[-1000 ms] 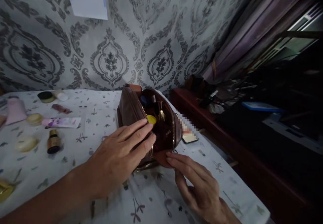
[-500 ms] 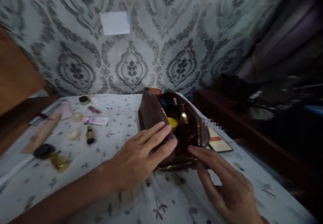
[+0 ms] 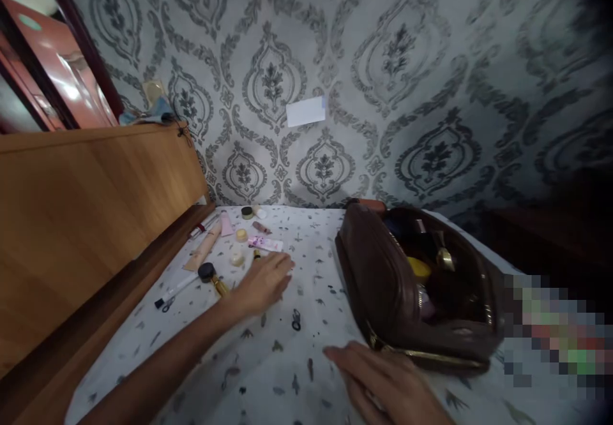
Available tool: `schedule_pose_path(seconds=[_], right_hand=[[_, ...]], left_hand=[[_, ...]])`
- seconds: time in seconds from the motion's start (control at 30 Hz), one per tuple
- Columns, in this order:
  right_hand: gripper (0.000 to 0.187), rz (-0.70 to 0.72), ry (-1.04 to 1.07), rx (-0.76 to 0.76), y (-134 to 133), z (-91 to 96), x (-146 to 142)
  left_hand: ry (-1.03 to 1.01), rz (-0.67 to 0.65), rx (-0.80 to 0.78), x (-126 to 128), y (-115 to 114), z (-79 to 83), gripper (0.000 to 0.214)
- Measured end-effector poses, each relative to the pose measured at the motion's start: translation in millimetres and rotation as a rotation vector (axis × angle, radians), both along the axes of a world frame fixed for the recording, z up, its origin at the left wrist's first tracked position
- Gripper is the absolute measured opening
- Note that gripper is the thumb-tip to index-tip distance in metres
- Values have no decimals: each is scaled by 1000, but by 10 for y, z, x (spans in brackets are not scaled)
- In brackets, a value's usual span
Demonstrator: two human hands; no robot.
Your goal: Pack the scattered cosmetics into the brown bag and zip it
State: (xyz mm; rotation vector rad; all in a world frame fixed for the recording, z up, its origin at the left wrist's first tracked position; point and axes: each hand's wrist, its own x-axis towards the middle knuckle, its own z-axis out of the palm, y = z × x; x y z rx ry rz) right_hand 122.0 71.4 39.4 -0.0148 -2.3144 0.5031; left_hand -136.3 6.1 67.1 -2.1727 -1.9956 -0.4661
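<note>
Holding nothing visible, hands (image 3: 265, 283) loosely uncurled, pink tube (image 3: 267, 244) and jars (image 3: 236, 258) near the left, brown bag (image 3: 376, 278) beside the right.

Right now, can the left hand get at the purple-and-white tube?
Likely yes. The purple-and-white tube lies just beyond the left hand, with nothing seen on top of it. Only the small bottle, partly hidden by the hand, sits close to the way.

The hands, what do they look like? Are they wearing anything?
Both are bare. The left hand and right hand have no gloves, and no rings or bracelets that I can make out. The left forearm shows no sleeve or watch.
</note>
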Motion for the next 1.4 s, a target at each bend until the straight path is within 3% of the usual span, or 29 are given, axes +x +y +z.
schedule_pose_path(seconds=[0.07, 0.17, 0.3, 0.37, 0.5, 0.6, 0.9, 1.13, 1.4], right_hand=[[32, 58, -174, -150, -127, 30, -241], [27, 37, -351, -435, -230, -47, -584], [24, 121, -427, -911, -233, -278, -974], [23, 149, -398, -1029, -217, -396, -1104], [21, 147, -322, -975, -212, -546, -1181], [24, 172, -338, -914, -219, -563, -1148], [29, 169, -359, -922, -205, -567, -1156], [27, 186, -338, -889, -206, -540, -1141], [24, 189, -337, -933, -214, -539, -1142]], left_hand=[[-22, 122, -46, -201, 53, 27, 17], [-72, 247, -78, -330, 71, 27, 17], [-94, 214, -90, -196, -28, -173, 18], [-76, 199, -95, -109, -83, -340, 18], [-41, 193, -76, -61, -140, -619, 17], [-19, 177, -71, -89, -147, -689, 15], [58, 179, -104, -91, -152, -687, 15], [210, 102, -234, 10, -203, -554, 19], [223, 88, -198, 8, -224, -576, 21]])
